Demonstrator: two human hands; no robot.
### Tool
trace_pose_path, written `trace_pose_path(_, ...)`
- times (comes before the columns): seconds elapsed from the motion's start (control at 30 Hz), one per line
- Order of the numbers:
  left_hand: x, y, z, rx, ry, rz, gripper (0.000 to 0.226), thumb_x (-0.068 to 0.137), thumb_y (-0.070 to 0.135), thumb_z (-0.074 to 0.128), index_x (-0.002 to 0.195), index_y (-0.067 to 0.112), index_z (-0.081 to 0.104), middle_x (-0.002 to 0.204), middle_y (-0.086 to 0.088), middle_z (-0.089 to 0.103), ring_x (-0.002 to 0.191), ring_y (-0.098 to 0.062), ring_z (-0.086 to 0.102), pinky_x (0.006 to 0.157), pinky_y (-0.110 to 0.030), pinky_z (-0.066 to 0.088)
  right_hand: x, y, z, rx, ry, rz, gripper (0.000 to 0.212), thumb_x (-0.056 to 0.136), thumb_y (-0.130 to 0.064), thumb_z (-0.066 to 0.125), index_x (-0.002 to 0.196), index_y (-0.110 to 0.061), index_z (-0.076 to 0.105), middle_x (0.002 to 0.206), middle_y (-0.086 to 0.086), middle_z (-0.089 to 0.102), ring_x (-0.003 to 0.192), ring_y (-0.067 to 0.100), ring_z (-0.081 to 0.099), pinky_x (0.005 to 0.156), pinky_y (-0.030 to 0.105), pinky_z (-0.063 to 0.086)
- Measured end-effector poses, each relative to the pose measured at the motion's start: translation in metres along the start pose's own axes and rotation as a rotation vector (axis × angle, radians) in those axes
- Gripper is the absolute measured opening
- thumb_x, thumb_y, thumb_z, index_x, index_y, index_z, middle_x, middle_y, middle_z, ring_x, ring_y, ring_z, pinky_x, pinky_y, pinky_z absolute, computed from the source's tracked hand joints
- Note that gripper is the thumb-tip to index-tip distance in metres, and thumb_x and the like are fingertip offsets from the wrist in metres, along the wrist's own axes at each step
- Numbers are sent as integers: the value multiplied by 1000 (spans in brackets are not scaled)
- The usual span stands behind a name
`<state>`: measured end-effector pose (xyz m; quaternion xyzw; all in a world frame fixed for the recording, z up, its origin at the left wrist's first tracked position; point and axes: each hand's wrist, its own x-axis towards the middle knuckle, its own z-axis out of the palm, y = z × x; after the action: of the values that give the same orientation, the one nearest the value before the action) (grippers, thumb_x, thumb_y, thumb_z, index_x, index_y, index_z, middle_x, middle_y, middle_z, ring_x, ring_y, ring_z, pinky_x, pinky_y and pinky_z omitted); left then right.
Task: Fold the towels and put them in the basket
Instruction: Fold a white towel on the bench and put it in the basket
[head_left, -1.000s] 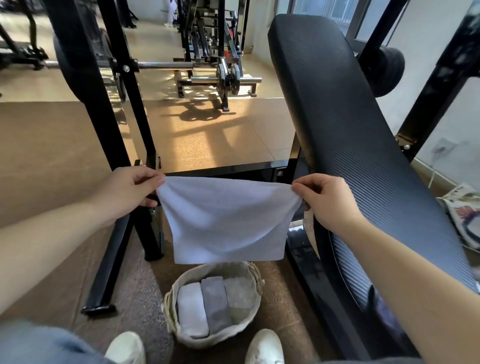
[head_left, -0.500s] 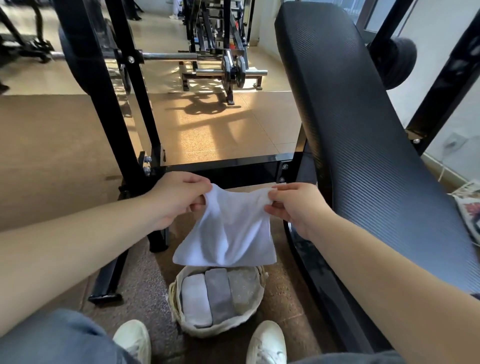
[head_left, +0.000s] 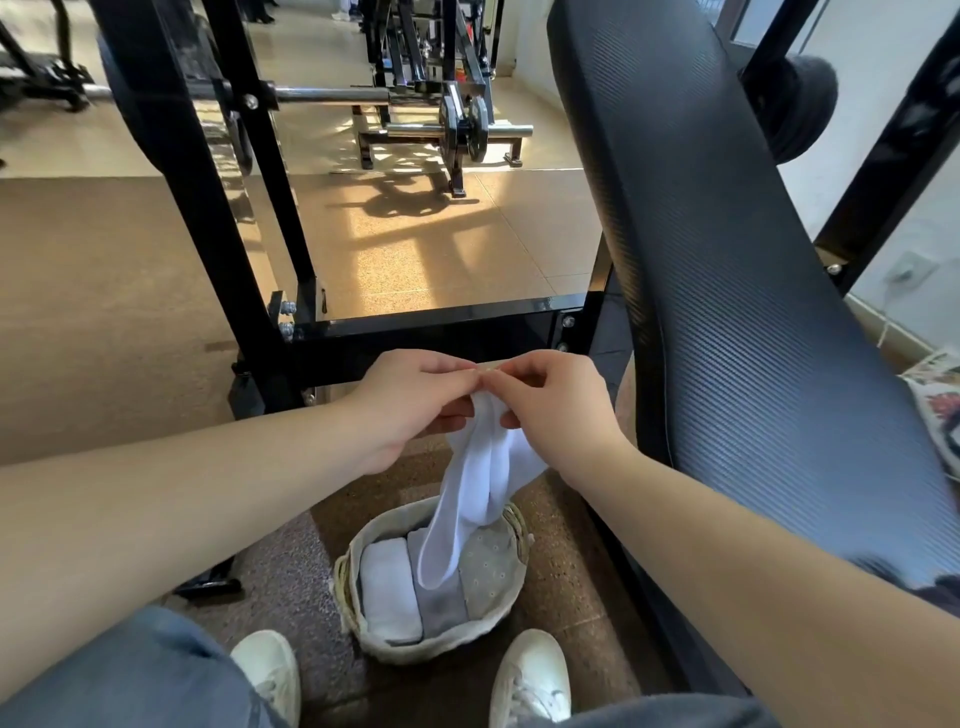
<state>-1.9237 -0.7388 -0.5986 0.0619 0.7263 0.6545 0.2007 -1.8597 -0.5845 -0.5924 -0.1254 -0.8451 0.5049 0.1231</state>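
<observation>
Head view looks down at both hands, meeting right over the basket (head_left: 430, 647). Our left hand (head_left: 410, 400) and right hand (head_left: 550, 410) are fingertip to fingertip, each pinching the top edge of the white towel (head_left: 483, 483) between thumb and curled fingers. The towel hangs from that pinch, doubled lengthwise into a long, loose drape. Its lower end dangles above the basket's opening, and from this angle we cannot tell whether it touches what lies inside.

Down in the woven basket, on the floor between our two white shoes, the left shoe (head_left: 270, 670) and the right shoe (head_left: 530, 675), three folded towels lie side by side. A white folded towel (head_left: 389, 592) is on the left, a grey folded towel (head_left: 441, 605) is in the middle, partly behind the hanging cloth, and a beige patterned towel (head_left: 493, 566) is on the right.

To our right rises the black padded bench (head_left: 727, 260), tilted up and away. Straight ahead, the black rack crossbar (head_left: 441, 325) runs just beyond our knuckles, and a barbell (head_left: 332, 95) sits farther back on the sunlit floor.
</observation>
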Motion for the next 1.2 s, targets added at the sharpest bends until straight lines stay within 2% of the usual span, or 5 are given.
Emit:
trace_pose_path(0.23, 0, 2, 1, -82, -55, -14, 19, 99, 16, 61, 111, 25, 74, 91, -3, 79, 86, -17, 77, 72, -29, 60, -6, 7, 5, -159, 9, -95, 29, 84, -41, 79, 107, -24, 75, 88, -15, 72, 83, -2, 67, 74, 18, 56)
trace_pose_path(0.47, 0, -1, -8, 101, -103, 53, 28, 99, 19, 52, 114, 34, 70, 98, 9, 79, 94, -6, 74, 77, -33, 56, 3, 14, 6, -237, 11, -91, 4, 91, -29, 72, 94, -29, 69, 81, -18, 66, 79, 0, 64, 73, 22, 55)
trace_pose_path(0.63, 13, -8, -30, 284, 18, 56, 23, 101, 19, 54, 104, 36, 70, 94, 11, 77, 84, -4, 74, 71, -31, 61, 5, 17, -1, -164, 0, -57, 5, 92, -25, 69, 92, -30, 67, 82, -11, 71, 78, 9, 70, 78, 32, 61)
trace_pose_path(0.83, 20, -26, -44, 422, 123, -5, 23, 102, 25, 57, 120, 30, 69, 101, 8, 72, 92, -10, 70, 63, -25, 59, 5, 16, -19, -28, -34, -83, 12, 96, -19, 66, 93, -31, 65, 83, -11, 72, 67, 13, 73, 70, 40, 64)
trace_pose_path(1.2, 17, -19, -33, 206, -210, -198, 32, 88, 38, 76, 118, 27, 70, 118, -2, 69, 110, -22, 65, 72, -31, 58, 1, 13, -28, 50, -133, -196, 11, 95, -10, 67, 97, -21, 66, 91, -2, 72, 85, 16, 73, 74, 36, 64)
